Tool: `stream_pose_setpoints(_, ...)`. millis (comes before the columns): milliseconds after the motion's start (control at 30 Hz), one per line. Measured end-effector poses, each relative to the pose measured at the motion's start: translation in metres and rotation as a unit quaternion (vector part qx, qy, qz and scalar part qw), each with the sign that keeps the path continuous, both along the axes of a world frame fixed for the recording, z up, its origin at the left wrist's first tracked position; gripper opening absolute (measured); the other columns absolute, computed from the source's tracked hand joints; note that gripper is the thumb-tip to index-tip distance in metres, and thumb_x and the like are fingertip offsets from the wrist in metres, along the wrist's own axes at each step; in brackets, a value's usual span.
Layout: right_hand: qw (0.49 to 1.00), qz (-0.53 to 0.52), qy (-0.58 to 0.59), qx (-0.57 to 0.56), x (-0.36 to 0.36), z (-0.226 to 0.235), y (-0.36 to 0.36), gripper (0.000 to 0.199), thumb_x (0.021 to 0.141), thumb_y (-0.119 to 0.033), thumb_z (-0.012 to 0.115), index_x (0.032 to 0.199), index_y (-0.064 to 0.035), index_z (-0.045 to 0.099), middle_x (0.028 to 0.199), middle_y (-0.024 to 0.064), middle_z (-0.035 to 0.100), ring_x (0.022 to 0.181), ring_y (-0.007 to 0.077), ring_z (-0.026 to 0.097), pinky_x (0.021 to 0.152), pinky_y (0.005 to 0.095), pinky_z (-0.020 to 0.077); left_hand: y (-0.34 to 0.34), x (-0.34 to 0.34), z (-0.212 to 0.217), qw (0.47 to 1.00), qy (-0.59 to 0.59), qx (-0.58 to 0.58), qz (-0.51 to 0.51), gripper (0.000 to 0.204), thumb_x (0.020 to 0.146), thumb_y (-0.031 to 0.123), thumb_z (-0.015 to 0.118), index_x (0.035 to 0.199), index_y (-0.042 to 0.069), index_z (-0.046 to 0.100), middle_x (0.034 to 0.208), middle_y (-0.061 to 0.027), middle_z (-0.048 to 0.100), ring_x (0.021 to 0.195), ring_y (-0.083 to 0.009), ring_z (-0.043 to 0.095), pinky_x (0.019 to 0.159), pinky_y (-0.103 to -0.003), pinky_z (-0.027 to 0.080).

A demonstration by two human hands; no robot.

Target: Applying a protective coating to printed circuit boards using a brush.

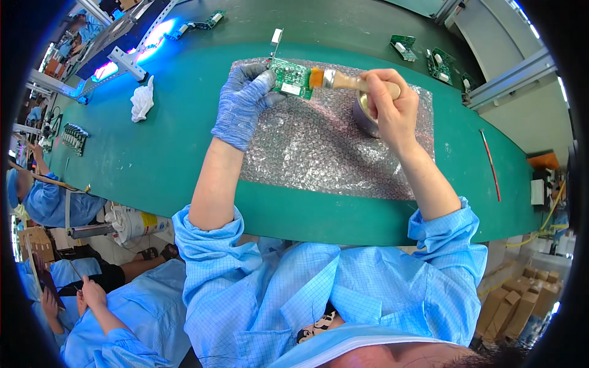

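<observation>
My left hand (243,101), in a blue-grey knit glove, grips a green circuit board (291,78) by its left edge, above the bubble wrap. A white part on a stalk sticks up from the board's far corner. Bare-skinned, my right hand (392,107) pinches the wooden handle of a flat paintbrush (343,80). The brush's orange-brown bristles meet the board's right edge. Partly hidden behind my right hand, a round metal tin (365,116) stands on the sheet of bubble wrap (307,150).
Several circuit boards (439,65) lie at the far right, others (75,138) at the left. A crumpled white cloth (142,100) is near a blue-lit metal frame (126,61). A thin red rod (490,164) lies at right on the green table (172,159). Co-workers sit at left.
</observation>
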State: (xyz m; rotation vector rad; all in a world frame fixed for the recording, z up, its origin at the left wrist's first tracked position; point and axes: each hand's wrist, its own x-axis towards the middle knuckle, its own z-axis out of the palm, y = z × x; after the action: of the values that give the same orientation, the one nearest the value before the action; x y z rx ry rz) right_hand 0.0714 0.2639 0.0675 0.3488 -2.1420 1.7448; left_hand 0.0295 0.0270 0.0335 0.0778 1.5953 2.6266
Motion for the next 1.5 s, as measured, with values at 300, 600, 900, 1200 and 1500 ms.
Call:
stream_pose_setpoints(300, 0.997, 0.063, -0.049, 0.024, 0.010, -0.011, -0.006, 0.022, 0.092, -0.021, 0.053, 0.091, -0.0006, 0.060, 0.057, -0.0031, 0.049, 0.048, 0.0016, 0.043, 0.041, 0.0166, 0.0321, -0.001, -0.003, 0.004, 0.999, 0.019, 0.021, 0.023, 0.019, 0.081, 0.006, 0.063, 0.098, 0.003, 0.053, 0.096, -0.0095, 0.056, 0.083, -0.0189, 0.061, 0.067, -0.030, 0.059)
stream_pose_setpoints(600, 0.993, -0.100, -0.005, -0.069, 0.020, 0.008, 0.070, 0.019, 0.089, -0.019, 0.054, 0.094, -0.0020, 0.061, 0.058, -0.0037, 0.044, 0.048, 0.0029, 0.037, 0.042, 0.0181, 0.0264, -0.016, -0.060, 0.000, 0.994, -0.018, 0.070, 0.087, 0.021, 0.083, 0.010, 0.062, 0.099, -0.001, 0.053, 0.096, -0.0145, 0.059, 0.076, -0.0224, 0.063, 0.062, -0.035, 0.059)
stream_pose_setpoints(900, 0.924, -0.227, -0.068, -0.302, 0.031, -0.048, 0.186, 0.022, 0.092, -0.018, 0.049, 0.101, 0.0011, 0.056, 0.059, -0.0027, 0.036, 0.050, 0.0057, 0.033, 0.044, 0.0201, 0.0265, -0.050, -0.214, -0.054, 0.947, -0.121, 0.047, 0.293, 0.030, 0.077, 0.008, 0.068, 0.098, -0.002, 0.050, 0.088, -0.0157, 0.060, 0.061, -0.0238, 0.061, 0.050, -0.035, 0.056)
stream_pose_setpoints(1200, 0.899, -0.132, -0.087, -0.409, 0.012, -0.098, 0.233, 0.027, 0.094, -0.013, 0.044, 0.114, 0.0010, 0.053, 0.064, -0.0052, 0.030, 0.053, 0.0050, 0.028, 0.046, 0.0185, 0.0245, -0.076, -0.145, -0.032, 0.977, -0.014, -0.127, 0.172, 0.025, 0.079, 0.007, 0.061, 0.102, 0.004, 0.053, 0.089, -0.0109, 0.057, 0.073, -0.0214, 0.059, 0.057, -0.038, 0.055)
stream_pose_setpoints(1500, 0.841, 0.014, -0.090, -0.534, -0.002, -0.156, 0.315, 0.026, 0.094, -0.009, 0.041, 0.116, 0.0036, 0.043, 0.064, -0.0006, 0.029, 0.052, 0.0075, 0.027, 0.047, 0.0203, 0.0273, -0.171, -0.044, -0.063, 0.913, -0.030, -0.188, 0.361, 0.026, 0.079, 0.012, 0.061, 0.102, 0.003, 0.052, 0.086, -0.0088, 0.057, 0.062, -0.0163, 0.057, 0.046, -0.029, 0.051)
